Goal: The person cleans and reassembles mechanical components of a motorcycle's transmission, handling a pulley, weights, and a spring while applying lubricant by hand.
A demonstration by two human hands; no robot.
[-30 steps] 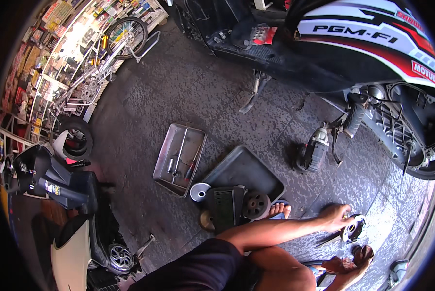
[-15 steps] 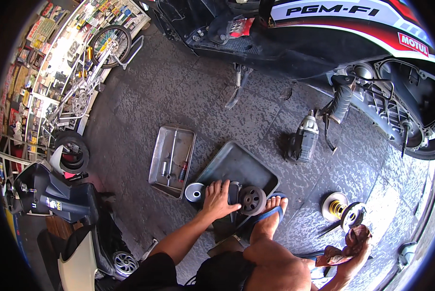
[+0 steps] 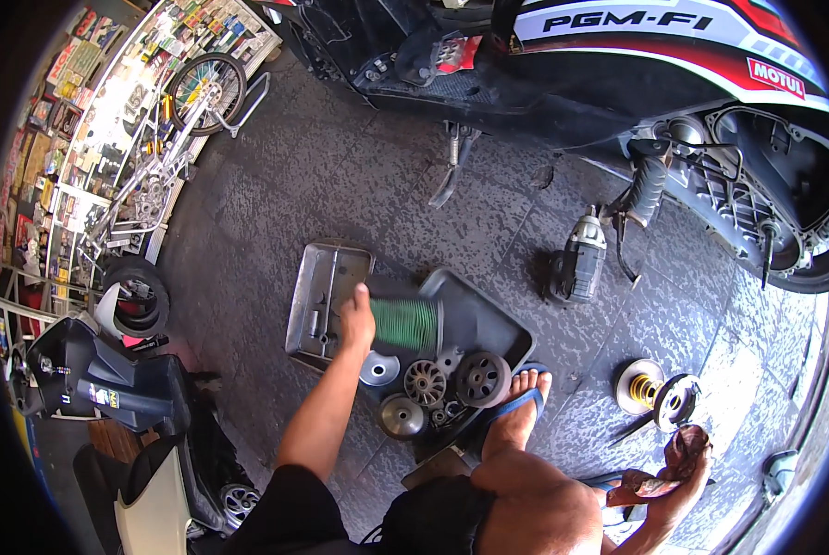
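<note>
My left hand grips the edge of an air filter with green pleats and a dark frame, slightly blurred by motion. It is above the two trays. Beneath it sit scooter transmission parts: a silver disc, a finned fan pulley, a dome-shaped metal part and a dark round clutch. At the lower right, my right hand is closed round a crumpled reddish-brown rag. Just beyond it stands a pulley assembly with a yellow spring.
A metal tray with hand tools lies left of a black tray, partly covered by the filter. An impact wrench lies on the floor to the right. A scooter stands across the far side; another vehicle's bodywork is at left.
My left hand has moved up and left from beside the clutch, now with the air filter in it. The fan pulley and domed part have come into view. My right hand keeps the rag.
</note>
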